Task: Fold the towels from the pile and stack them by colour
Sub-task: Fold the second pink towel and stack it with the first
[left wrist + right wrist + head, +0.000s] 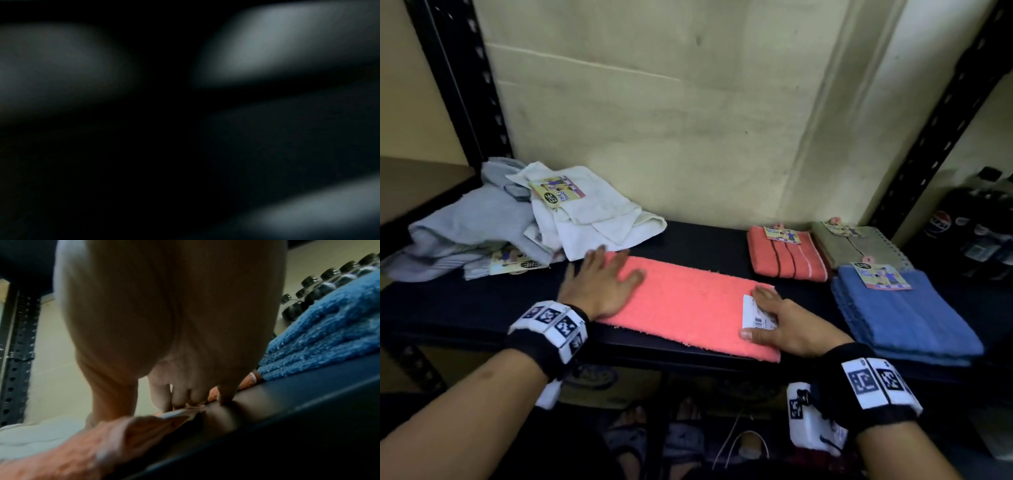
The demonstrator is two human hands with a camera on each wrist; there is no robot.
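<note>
Pink towel [685,305] lies folded into a long band along the front edge of the dark shelf [465,308], nap fuzzy, colour even coral-pink, a white paper tag [755,313] at its right end. Left hand [599,284] lies flat on the left end, fingers [616,263] straight and spread. Right hand [787,325] rests on the right end over the tag, fingers [180,395] extended and close together, tips down on the cloth. Left wrist view is dark and blurred.

Right of it: blue stack [904,318]. Farther back: folded orange striped towel [787,257] and grey towel [859,245]. Back left: unfolded pile [517,219] of white and pale-blue towels.
</note>
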